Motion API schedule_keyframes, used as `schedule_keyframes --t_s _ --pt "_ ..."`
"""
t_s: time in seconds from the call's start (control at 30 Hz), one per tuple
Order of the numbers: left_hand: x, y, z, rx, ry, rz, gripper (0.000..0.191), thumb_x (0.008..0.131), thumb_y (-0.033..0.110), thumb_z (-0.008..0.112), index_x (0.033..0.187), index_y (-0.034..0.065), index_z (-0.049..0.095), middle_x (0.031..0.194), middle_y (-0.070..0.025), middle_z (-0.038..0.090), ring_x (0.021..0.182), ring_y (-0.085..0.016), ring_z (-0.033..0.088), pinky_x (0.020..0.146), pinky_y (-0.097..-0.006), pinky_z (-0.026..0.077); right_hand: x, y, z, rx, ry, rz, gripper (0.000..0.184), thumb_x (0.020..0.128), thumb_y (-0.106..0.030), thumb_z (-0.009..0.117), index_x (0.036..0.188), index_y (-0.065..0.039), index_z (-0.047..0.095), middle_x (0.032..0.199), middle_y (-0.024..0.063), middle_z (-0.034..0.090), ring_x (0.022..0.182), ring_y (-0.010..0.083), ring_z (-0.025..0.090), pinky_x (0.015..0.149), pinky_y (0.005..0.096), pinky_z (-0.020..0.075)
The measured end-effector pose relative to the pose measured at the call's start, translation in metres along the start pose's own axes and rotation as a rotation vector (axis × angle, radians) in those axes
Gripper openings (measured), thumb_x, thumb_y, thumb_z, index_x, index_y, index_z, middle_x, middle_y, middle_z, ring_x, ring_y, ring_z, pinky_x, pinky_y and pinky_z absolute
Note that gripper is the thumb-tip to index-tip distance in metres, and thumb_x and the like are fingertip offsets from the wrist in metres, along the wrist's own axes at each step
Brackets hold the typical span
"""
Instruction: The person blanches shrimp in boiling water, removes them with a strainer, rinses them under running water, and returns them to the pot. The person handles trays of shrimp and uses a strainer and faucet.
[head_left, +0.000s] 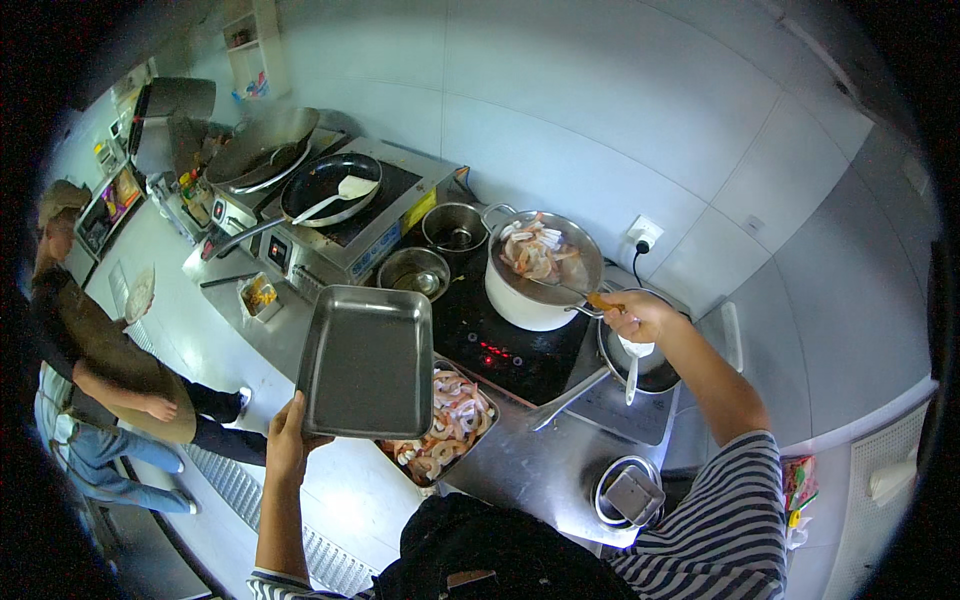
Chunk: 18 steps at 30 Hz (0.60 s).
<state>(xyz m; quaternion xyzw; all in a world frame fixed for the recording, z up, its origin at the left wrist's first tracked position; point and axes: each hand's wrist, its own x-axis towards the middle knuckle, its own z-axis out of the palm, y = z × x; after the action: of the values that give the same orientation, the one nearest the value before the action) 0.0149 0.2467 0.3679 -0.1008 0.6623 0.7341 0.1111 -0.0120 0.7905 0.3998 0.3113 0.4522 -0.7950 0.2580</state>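
My left hand (289, 439) grips a shallow rectangular metal tray (367, 360) by its near left corner; the tray's dark inside is bare. My right hand (637, 316) is closed around the wooden handle (602, 301) of a utensil that reaches into a large two-handled pot (529, 304). Its working end is hidden in the pot. Pale and orange-pink food pieces, seemingly seafood (538, 251), are heaped in there. Partly under the held tray lies a second tray (491, 427) full of peeled shrimp (454, 424).
The pot stands on a black induction cooktop (502, 349) with lit red indicators. Two small metal pots (414, 274) are left of it. A frying pan (652, 371) is below my right forearm; another pan (315, 180) holds a white spatula (345, 191). A person (112, 337) stands at left.
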Motion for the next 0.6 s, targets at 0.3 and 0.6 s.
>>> schedule_keyframes --t_s 0.3,0.6 --pt "0.014 0.041 0.046 0.012 -0.120 0.026 0.058 0.089 0.043 0.054 0.116 -0.0088 0.049 0.098 -0.0165 0.063 0.082 -0.023 0.065 0.066 -0.0343 0.056 -0.046 0.013 -0.018 -0.018 -0.018 -0.022 0.016 0.095 -0.020 0.047 0.095 -0.004 0.046 0.063 0.0020 0.046 0.037 0.0018 0.034 0.030 0.0150 0.0229" --pt "0.049 0.059 0.079 -0.034 -0.316 -0.065 0.054 0.091 0.043 0.052 0.120 -0.0024 0.047 0.104 -0.0157 0.063 0.090 -0.029 0.064 0.082 -0.0438 0.052 -0.078 0.019 -0.021 -0.134 0.037 -0.082 0.017 0.096 -0.021 0.044 0.091 -0.004 0.042 0.060 0.0006 0.043 0.037 0.0015 0.034 0.030 0.0146 0.0214"
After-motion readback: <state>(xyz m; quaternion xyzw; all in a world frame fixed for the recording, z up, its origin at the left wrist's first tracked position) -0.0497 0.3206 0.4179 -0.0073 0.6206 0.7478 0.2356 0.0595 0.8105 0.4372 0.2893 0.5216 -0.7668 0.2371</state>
